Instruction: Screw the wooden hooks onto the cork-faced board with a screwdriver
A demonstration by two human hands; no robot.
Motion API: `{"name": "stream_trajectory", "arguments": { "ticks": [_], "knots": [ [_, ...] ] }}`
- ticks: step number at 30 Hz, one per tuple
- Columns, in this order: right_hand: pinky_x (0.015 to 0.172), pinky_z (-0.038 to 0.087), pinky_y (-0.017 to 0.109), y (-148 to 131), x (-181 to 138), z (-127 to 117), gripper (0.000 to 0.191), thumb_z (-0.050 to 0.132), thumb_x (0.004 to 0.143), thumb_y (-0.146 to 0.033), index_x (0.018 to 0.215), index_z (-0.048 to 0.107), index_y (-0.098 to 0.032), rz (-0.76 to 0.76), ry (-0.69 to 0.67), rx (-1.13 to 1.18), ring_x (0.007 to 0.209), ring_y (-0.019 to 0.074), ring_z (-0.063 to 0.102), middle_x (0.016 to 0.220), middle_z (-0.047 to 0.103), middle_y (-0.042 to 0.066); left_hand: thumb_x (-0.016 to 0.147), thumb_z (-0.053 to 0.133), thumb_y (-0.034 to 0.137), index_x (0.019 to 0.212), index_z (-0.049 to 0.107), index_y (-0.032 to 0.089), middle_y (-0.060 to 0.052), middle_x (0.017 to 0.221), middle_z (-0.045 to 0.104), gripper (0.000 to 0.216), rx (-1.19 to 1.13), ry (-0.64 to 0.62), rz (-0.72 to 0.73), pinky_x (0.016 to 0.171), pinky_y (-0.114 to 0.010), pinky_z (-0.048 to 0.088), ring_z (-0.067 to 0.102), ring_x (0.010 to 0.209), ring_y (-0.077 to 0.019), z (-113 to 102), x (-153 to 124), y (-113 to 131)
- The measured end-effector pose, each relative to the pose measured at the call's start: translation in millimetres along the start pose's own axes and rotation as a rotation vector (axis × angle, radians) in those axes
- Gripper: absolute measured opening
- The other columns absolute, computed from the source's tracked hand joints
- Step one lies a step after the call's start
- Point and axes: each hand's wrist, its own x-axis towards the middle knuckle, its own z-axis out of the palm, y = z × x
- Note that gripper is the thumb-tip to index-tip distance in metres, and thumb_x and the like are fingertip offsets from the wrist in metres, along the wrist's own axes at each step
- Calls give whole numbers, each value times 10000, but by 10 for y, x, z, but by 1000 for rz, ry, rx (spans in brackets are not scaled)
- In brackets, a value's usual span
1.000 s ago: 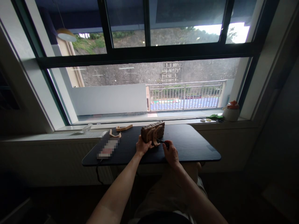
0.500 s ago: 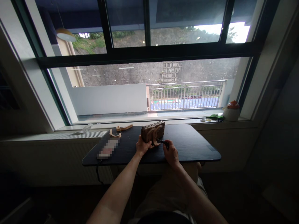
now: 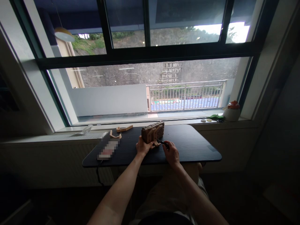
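Observation:
On the dark table stands a rough brown block (image 3: 146, 135), tilted a little, with light curved wooden pieces (image 3: 156, 141) against its near face. My left hand (image 3: 142, 146) is closed on the block's lower left corner, its thumb reaching along the bottom by the wooden pieces. In my right hand (image 3: 172, 153) is a black-handled tool (image 3: 166, 144) with a thin shaft, fingers wrapped round the handle. Its tip points left and meets or nearly meets the right curved piece. I cannot make out the tip itself or the exact kind of tool.
Two more bent wooden pieces, one farther back (image 3: 124, 128) and one nearer (image 3: 115, 135), lie at the table's left. Beside them is a blurred-out flat item (image 3: 108, 149) with a dark cable. The window sill holds a white jar (image 3: 232, 113) with an orange top.
The brown block and the tool have shifted very slightly to the left, and my right hand has turned a little. Both hands keep their hold.

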Motion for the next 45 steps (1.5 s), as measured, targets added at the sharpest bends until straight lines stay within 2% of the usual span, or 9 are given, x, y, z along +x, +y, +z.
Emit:
{"name": "stream_trajectory", "arguments": {
  "ticks": [5,8,11,16,23,29,39,45],
  "knots": [
    [687,454,303,0,-10,-4,338,441,828,-423,1074,550,-218,32,13,-6,751,189,622,884,660,40,656,703,405,1094,431,204,-81,1079,621,553,15,-14,-7,880,-349,434,580,1075,-265,9,20,-19],
    [661,448,298,3,-10,-3,302,446,823,-428,1029,559,-239,40,-4,-15,734,194,627,826,670,21,655,706,392,1093,438,213,-75,1086,621,544,20,-20,-10,883,-341,432,578,1082,-262,8,25,-29],
    [664,442,293,-3,-4,0,284,432,827,-416,1013,563,-245,32,-24,-25,745,191,626,853,673,22,657,703,391,1101,436,218,-70,1104,618,546,17,-23,-3,886,-333,430,571,1096,-255,9,29,-41],
    [679,434,303,-13,-7,-7,312,409,840,-373,1096,509,-223,30,-52,-51,759,201,631,892,669,43,651,693,407,1096,427,211,-71,1067,631,555,8,-22,11,866,-330,438,586,1069,-257,30,46,-75],
    [665,422,298,-11,-9,-19,294,384,862,-425,1026,532,-232,27,-88,-75,761,205,634,864,675,39,648,673,420,1098,411,198,-77,1042,637,566,-5,-15,30,857,-331,437,594,1049,-258,55,61,-105],
    [688,418,310,-34,-28,-3,300,438,812,-317,1091,490,-222,27,-73,-95,787,211,626,921,657,48,650,670,414,1084,421,205,-70,1032,636,543,-13,-18,36,856,-320,433,601,1034,-246,55,62,-112],
    [694,414,297,-2,-16,-9,306,373,873,-436,1036,511,-216,18,-97,-90,802,205,634,891,675,43,654,666,429,1078,430,207,-66,1041,639,533,-9,-12,20,849,-316,433,593,1053,-245,73,64,-116],
    [696,409,303,-20,-36,1,301,435,822,-326,1100,482,-221,25,-81,-105,785,204,630,921,662,41,645,666,414,1066,424,197,-70,1028,646,531,-7,-9,33,839,-322,442,602,1036,-252,59,63,-116]
  ]
}}
